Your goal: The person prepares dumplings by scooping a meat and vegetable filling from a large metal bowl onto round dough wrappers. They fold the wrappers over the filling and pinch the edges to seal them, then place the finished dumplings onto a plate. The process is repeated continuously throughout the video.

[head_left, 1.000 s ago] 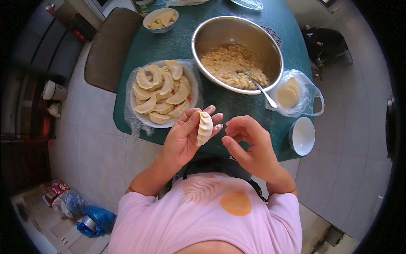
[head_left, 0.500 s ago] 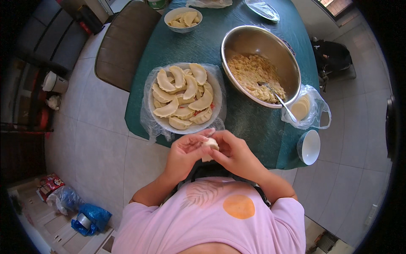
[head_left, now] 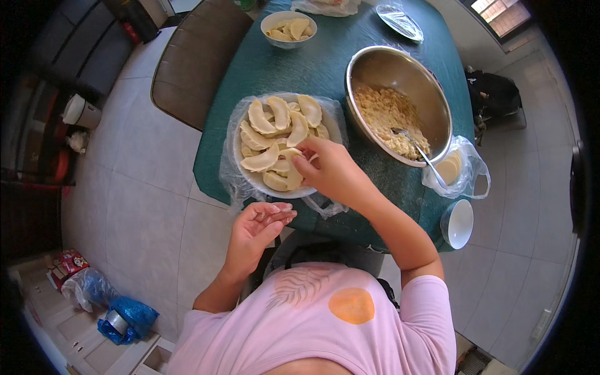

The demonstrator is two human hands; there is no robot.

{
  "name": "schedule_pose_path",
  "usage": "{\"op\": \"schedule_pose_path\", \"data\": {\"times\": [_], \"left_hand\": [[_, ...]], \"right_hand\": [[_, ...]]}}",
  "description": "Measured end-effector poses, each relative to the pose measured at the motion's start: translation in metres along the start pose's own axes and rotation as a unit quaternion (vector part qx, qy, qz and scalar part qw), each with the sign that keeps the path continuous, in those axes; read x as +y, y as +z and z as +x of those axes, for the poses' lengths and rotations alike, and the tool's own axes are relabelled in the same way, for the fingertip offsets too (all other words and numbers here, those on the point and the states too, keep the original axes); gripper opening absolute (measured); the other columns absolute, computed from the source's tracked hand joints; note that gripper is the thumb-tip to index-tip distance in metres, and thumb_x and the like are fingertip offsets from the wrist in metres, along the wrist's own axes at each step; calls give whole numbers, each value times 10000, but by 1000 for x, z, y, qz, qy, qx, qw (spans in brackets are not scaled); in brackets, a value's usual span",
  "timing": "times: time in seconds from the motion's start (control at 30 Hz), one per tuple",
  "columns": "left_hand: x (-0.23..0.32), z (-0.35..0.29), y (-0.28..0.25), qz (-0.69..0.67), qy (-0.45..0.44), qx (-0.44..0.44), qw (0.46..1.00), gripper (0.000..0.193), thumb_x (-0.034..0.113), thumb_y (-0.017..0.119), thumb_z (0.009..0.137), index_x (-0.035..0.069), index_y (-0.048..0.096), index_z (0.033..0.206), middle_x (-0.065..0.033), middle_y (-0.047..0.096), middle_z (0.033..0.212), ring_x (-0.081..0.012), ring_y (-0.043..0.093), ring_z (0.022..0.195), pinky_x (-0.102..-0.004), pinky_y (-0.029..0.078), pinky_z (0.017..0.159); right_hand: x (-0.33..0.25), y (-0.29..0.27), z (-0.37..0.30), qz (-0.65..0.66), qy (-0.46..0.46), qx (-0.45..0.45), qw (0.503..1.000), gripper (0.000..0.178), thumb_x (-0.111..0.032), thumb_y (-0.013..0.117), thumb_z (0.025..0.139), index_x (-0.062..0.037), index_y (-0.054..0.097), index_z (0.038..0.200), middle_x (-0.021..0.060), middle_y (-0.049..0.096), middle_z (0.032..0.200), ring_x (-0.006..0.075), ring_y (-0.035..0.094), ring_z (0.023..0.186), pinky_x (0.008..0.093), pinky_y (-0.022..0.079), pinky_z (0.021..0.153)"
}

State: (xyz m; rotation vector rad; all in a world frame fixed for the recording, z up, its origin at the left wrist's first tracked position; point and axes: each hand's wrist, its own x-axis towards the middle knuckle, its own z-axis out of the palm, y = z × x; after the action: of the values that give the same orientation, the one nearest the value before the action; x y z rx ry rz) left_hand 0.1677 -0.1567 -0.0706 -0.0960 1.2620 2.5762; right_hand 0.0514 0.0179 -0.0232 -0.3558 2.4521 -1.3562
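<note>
A round dish [head_left: 340, 131] lined with clear plastic holds crescent-shaped dumplings [head_left: 279, 113] laid over one another. My right hand [head_left: 328, 165] reaches over the dish's right side, thumb and fingers pinched on a dumpling [head_left: 291, 167] that hangs over or rests against those below; I cannot tell which. My left hand [head_left: 257, 228] is just off the dish's near edge, fingers stretched out, with white flour on the fingertips and nothing held.
Right of the dish, a large steel bowl [head_left: 447, 119] contains crumbly yellowish filling [head_left: 390, 112] and a spoon [head_left: 431, 167]. Beside it lies a plastic bag with round wrappers [head_left: 449, 167]. A white bowl [head_left: 458, 224] lies tilted by the table's right edge. A smaller bowl of dumplings [head_left: 289, 42] stands farther back.
My hands were together near the table's front edge around a piece of dough. Now my right hand is over the dish with a dumpling, and my left hand has moved left, opened.
</note>
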Motion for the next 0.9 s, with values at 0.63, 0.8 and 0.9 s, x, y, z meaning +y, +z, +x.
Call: {"op": "schedule_pose_path", "data": {"times": [0.63,0.8,0.9], "left_hand": [[1,3,-2,-1,-13,2,1000,171,-47,514,870,20,528,1027,-160,592,1106,-265,595,1031,-417,456,949],[-9,13,7,-12,-25,-17,999,181,-75,519,854,4,530,1017,-162,595,1089,-255,598,1005,-420,460,950],[-11,22,21,15,-44,-33,998,182,-82,511,844,5,529,1003,-155,606,1060,-239,602,985,-419,463,947]], "right_hand": [[10,10,-37,8,-86,129,988,241,-62,589,860,-5,523,1084,195,523,968,311,607,824,370,503,729],[35,-31,-101,-50,-58,162,984,95,-22,611,822,8,596,910,141,583,868,262,625,750,334,514,677],[63,-83,-139,-149,15,231,961,40,6,642,777,-2,633,815,125,616,770,237,633,730,306,513,654]]}}
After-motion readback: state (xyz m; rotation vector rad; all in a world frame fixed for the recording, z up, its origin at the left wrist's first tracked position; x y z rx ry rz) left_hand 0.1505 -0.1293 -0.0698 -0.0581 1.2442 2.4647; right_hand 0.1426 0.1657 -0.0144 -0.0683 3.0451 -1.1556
